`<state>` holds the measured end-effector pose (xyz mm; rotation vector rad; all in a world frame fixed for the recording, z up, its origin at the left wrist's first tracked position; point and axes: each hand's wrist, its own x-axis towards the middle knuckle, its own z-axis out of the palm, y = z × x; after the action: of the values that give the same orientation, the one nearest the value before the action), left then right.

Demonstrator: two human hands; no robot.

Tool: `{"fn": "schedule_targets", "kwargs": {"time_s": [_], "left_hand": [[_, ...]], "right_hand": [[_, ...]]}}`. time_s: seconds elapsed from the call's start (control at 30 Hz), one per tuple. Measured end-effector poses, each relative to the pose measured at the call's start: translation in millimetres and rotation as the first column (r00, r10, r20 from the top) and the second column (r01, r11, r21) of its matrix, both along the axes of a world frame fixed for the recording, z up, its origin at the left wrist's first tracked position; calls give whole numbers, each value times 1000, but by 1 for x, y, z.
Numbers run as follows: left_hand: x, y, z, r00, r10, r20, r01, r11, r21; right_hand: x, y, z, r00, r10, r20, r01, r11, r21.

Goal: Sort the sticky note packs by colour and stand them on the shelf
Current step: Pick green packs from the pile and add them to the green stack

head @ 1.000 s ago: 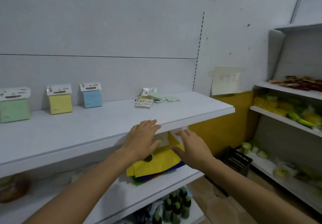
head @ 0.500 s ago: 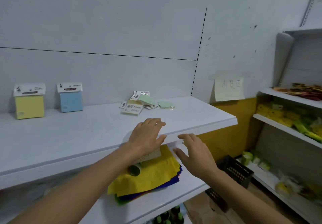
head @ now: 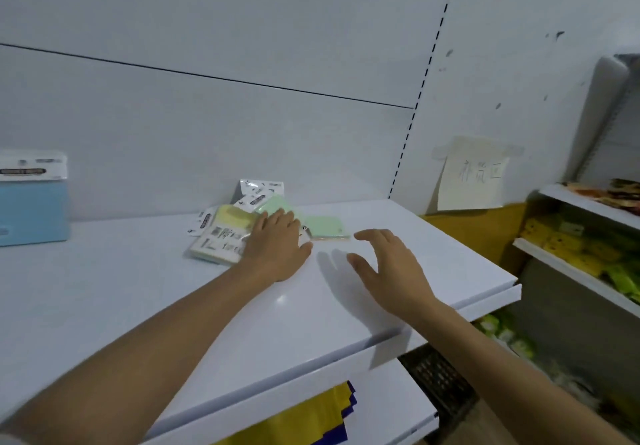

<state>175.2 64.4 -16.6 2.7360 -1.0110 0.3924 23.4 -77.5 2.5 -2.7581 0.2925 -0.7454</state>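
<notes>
Both your hands have lifted to the shelf (head: 138, 292): left hand (head: 277, 245) flat on the loose packs (head: 220, 242), right hand (head: 391, 264) hovering, each grip wide, empty. Pinch the green pack (head: 325, 226) alone.

A handwritten paper sign (head: 472, 174) hung taped to the wall (head: 242, 28). Yellow sheets (head: 304, 417) lay over blue sheets (head: 350, 406) on a lower shelf (head: 391, 406). A black crate (head: 440, 378) sat low beside a side rack (head: 571, 271) holding yellow packs (head: 568, 243) and green packs (head: 623, 278).
</notes>
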Motion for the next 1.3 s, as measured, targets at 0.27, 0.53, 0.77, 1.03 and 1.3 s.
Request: {"fn": "schedule_targets", "kwargs": {"time_s": [0.27, 0.53, 0.77, 1.03, 1.3], "left_hand": [[-5, 3, -1, 985, -107, 138, 140, 956, -257], [0, 4, -5, 996, 10, 85, 12, 966, -256], [-8, 3, -2, 996, 92, 11, -87, 970, -228], [-50, -16, 20, 914, 52, 403, -84, 995, 62], [-101, -14, 18, 950, 282, 134, -285, 958, 7]], "right_hand": [[99, -27, 6, 990, 51, -130, -58, 997, -48], [147, -68, 3, 863, 336, -378, -268, 937, 223], [161, -92, -9, 899, 302, -318, -245, 947, 208], [158, -100, -19, 924, 380, -39, -311, 808, 500], [152, -82, -15, 907, 377, 184, -400, 644, 652]]}}
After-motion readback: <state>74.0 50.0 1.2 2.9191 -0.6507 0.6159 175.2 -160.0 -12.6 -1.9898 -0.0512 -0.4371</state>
